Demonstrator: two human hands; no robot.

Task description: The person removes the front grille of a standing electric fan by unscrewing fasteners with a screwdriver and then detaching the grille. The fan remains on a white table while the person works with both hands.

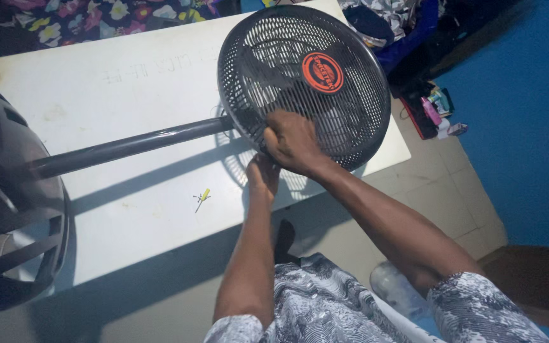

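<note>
At the far left we are looking at a dark round fan base (7, 209) filling the edge of the view, with curved spokes and part of it lying over the white table (115, 95). From it a dark grey pole (128, 146) is running rightward across the tabletop, lying nearly flat and slightly rising toward the fan head. Below the pole, a small yellow-handled screwdriver (203, 198) is lying on the table, well apart from both hands.

Moving right, we are seeing our left hand (263, 174) coming up from under the table's near edge, touching the bottom rim of the fan grille (300, 82); its fingers are tucked behind the rim, so we cannot tell whether they are closing on it. Just above and right of it, our right hand (292, 141) is pressing against the lower front of the grille, fingers curled together onto the mesh and rim in a grip. The grille is a round dark mesh cage with a red-orange badge (322, 72) at its centre, and it is leaning over the right end of the table, facing up toward us.

Farther right, pale floor tiles (452, 190) are showing, with a heap of cloth and small items beside a blue wall (528, 114).
</note>
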